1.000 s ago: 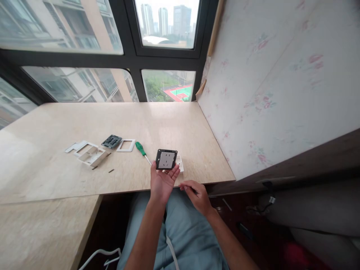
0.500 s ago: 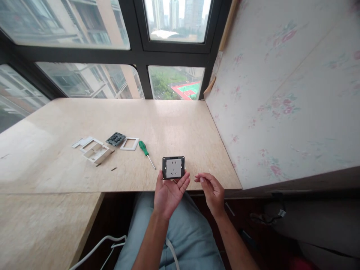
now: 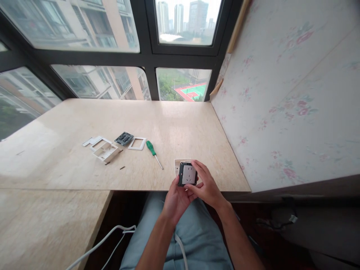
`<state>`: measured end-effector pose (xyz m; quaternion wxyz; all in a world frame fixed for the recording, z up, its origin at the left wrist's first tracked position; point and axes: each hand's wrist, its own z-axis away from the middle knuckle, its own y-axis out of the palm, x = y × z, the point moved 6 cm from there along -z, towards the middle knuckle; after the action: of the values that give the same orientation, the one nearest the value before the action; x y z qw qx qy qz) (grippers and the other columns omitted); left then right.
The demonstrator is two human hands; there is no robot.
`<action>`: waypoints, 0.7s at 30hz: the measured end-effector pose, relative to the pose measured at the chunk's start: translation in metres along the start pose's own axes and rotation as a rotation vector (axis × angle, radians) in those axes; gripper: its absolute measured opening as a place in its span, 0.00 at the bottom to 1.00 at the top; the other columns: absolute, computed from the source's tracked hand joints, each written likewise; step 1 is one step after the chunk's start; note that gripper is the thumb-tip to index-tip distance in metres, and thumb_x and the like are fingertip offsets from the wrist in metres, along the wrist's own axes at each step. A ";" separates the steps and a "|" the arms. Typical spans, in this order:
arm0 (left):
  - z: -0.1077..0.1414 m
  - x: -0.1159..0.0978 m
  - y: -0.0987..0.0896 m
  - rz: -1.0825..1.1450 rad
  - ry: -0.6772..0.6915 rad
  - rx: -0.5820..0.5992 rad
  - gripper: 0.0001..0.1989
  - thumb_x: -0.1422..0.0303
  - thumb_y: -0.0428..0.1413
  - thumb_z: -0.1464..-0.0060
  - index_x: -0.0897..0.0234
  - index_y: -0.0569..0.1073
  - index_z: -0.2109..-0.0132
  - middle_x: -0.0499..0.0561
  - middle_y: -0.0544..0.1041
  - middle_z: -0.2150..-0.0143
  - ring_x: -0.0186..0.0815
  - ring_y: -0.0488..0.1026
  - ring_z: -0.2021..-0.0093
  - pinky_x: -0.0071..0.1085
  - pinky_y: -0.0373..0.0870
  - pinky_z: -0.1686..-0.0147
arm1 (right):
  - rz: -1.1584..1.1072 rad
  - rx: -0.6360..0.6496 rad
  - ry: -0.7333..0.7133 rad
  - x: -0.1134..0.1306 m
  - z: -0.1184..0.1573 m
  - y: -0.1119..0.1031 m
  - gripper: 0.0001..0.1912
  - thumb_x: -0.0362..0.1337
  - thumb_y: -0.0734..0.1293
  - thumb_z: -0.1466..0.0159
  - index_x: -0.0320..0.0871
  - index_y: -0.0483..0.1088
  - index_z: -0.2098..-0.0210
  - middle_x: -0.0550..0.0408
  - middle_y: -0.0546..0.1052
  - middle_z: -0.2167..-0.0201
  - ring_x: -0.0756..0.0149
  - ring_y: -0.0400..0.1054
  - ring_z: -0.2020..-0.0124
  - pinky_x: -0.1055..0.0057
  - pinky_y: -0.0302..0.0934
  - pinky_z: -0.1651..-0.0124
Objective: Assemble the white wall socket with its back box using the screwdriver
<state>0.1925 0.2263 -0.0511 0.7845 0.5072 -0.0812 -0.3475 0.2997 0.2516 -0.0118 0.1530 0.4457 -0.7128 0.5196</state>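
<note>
Head view: left hand [image 3: 176, 201] and right hand [image 3: 208, 188] clamp a squarish, black-rimmed socket [image 3: 188, 174]. Behind sits a white box [image 3: 177, 165] on glossy, mottled countertop [image 3: 112, 116].

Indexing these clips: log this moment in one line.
left grip: on socket module; right grip: on same module; green screwdriver: lying on counter; white box: partly behind module

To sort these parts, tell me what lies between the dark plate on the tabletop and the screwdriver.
The head view shows a white frame between the plate and the screwdriver.
</note>
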 end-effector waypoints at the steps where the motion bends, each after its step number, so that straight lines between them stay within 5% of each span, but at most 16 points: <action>1: 0.002 0.000 -0.004 -0.013 -0.003 0.006 0.30 0.55 0.36 0.28 0.78 0.69 0.41 0.68 0.77 0.51 0.50 0.77 0.50 0.46 0.67 0.43 | 0.020 0.033 -0.019 0.001 0.000 0.001 0.52 0.33 0.75 0.43 0.57 0.46 0.27 0.50 0.58 0.32 0.57 0.54 0.31 0.58 0.56 0.31; 5: 0.012 -0.004 -0.016 -0.082 0.003 0.102 0.29 0.54 0.44 0.30 0.77 0.71 0.42 0.69 0.77 0.50 0.51 0.76 0.48 0.47 0.66 0.42 | 0.105 0.126 -0.079 0.005 0.003 0.002 0.52 0.36 0.76 0.42 0.53 0.46 0.27 0.47 0.59 0.32 0.55 0.55 0.32 0.58 0.58 0.33; 9: 0.023 -0.011 -0.021 -0.168 0.025 0.171 0.36 0.46 0.60 0.44 0.72 0.70 0.41 0.65 0.76 0.48 0.50 0.76 0.50 0.44 0.69 0.45 | 0.194 0.133 -0.174 0.014 0.001 0.003 0.48 0.43 0.74 0.40 0.45 0.50 0.27 0.41 0.63 0.34 0.53 0.61 0.34 0.57 0.63 0.36; 12: 0.026 -0.020 -0.024 -0.267 0.053 0.154 0.42 0.42 0.60 0.48 0.70 0.67 0.39 0.63 0.76 0.51 0.48 0.77 0.53 0.41 0.72 0.53 | 0.225 0.083 -0.239 0.015 -0.004 0.001 0.43 0.47 0.73 0.38 0.41 0.55 0.30 0.40 0.67 0.37 0.53 0.64 0.37 0.58 0.64 0.37; 17: 0.014 -0.065 -0.044 -0.679 0.532 -0.143 0.41 0.44 0.61 0.49 0.68 0.63 0.38 0.63 0.72 0.46 0.41 0.75 0.57 0.33 0.70 0.62 | 0.320 0.046 -0.244 -0.002 -0.022 -0.004 0.36 0.49 0.70 0.36 0.35 0.63 0.35 0.38 0.70 0.40 0.52 0.66 0.39 0.56 0.65 0.38; 21: -0.008 -0.087 -0.051 -1.182 0.823 -0.189 0.40 0.53 0.62 0.48 0.67 0.60 0.35 0.63 0.68 0.40 0.45 0.70 0.45 0.40 0.70 0.50 | 0.367 0.127 -0.243 -0.023 -0.034 -0.001 0.37 0.52 0.70 0.37 0.33 0.66 0.37 0.37 0.70 0.40 0.50 0.66 0.39 0.53 0.66 0.39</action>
<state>0.1080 0.2743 -0.0784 0.4729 0.4861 0.5386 -0.4999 0.3047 0.2920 -0.0129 -0.0595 0.3769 -0.7609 0.5248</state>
